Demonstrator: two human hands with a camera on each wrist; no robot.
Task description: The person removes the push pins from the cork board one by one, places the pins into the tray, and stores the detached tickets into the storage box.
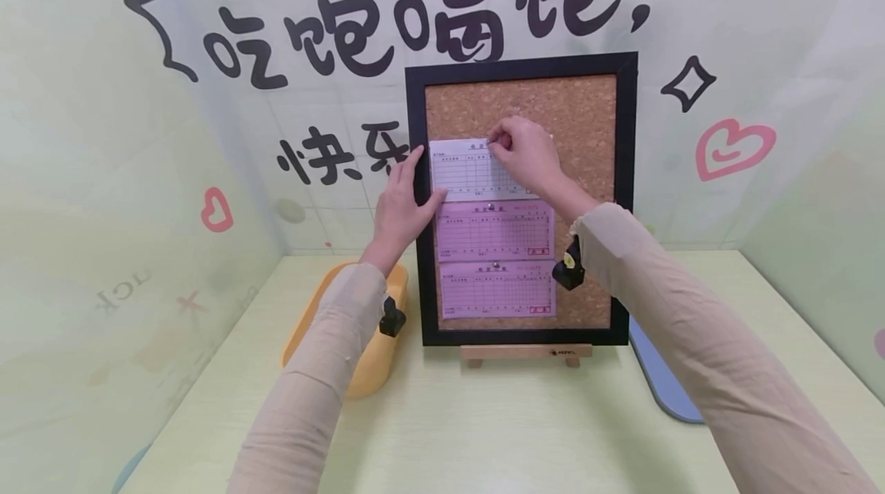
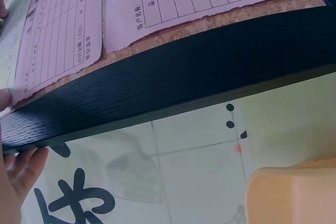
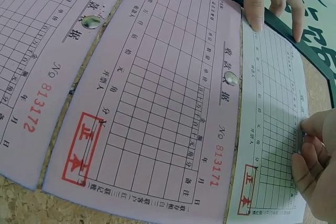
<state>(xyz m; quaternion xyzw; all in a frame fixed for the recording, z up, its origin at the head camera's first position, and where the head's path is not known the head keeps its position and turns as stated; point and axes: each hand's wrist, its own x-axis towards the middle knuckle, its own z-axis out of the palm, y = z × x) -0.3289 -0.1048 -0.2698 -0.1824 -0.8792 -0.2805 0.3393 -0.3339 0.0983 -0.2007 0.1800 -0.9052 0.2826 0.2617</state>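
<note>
A framed corkboard point(image 1: 581, 114) stands upright on a small wooden easel point(image 1: 525, 352). At the upper left of the cork lies a white receipt slip point(image 1: 459, 171), above two pink receipt slips point(image 1: 459, 229), each fixed at its top middle by a silver thumbtack point(image 3: 231, 78). My left hand point(image 1: 401, 210) grips the board's left frame edge, its thumb pressing on the white slip and its fingers along the frame's outer side. With thumb and forefinger, my right hand point(image 1: 528, 152) pinches a thumbtack at the white slip's top edge; the fingers mostly hide the tack.
A yellow bin point(image 1: 376, 363) stands on the table left of the board. On the right, a blue flat board point(image 1: 664, 379) lies partly behind the right sleeve. The wall with black lettering point(image 1: 339, 33) rises close behind the frame.
</note>
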